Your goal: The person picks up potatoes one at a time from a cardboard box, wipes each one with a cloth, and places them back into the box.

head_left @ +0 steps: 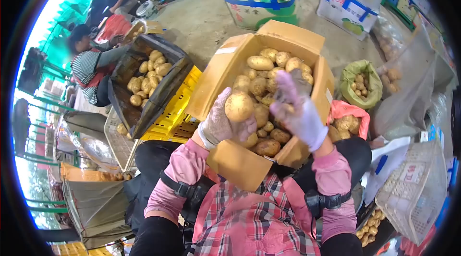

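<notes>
My left hand, in a pale dusty glove, is closed around a large round potato above the near left side of an open cardboard box. The box holds many potatoes of mixed sizes, some smooth and pale, some brown with soil. Over the right side of the box is my right hand, also gloved. Its fingers are spread and smeared by motion, with potatoes showing behind them; I see nothing firmly held there.
A black-lined crate of potatoes stands left on a yellow crate. To the right are a green sack and a red bag with potatoes. Taped boxes stand behind. Another person sits at left.
</notes>
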Demonstrator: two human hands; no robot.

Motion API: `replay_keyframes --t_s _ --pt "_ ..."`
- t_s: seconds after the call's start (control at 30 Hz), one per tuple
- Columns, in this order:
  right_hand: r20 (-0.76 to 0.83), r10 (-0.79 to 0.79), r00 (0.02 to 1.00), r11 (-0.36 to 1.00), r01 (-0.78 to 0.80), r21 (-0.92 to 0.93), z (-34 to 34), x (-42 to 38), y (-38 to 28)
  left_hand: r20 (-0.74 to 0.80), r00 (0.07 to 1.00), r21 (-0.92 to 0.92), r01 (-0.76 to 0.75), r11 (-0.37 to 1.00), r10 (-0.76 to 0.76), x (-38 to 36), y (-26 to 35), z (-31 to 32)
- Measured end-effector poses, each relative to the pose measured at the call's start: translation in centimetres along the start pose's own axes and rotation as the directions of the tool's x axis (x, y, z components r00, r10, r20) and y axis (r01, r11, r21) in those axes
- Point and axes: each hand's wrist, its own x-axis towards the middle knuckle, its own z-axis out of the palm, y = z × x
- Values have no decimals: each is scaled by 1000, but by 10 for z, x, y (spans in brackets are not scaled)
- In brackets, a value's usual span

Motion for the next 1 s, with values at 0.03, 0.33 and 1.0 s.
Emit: replay_keyframes --t_s 0.03,0.33,1.0 --pt "82 22 996 986 -35 164 10 -9 -27 110 994 -33 32 999 -28 2 -7 -3" --pt "-728 343 593 888 47 457 -45 -128 -77 -197 980 785 152 601 10 -7 -43 35" --pt "-612 96 785 992 -27 122 -78 -101 -82 -190 871 940 28 340 453 -53 -10 -25"
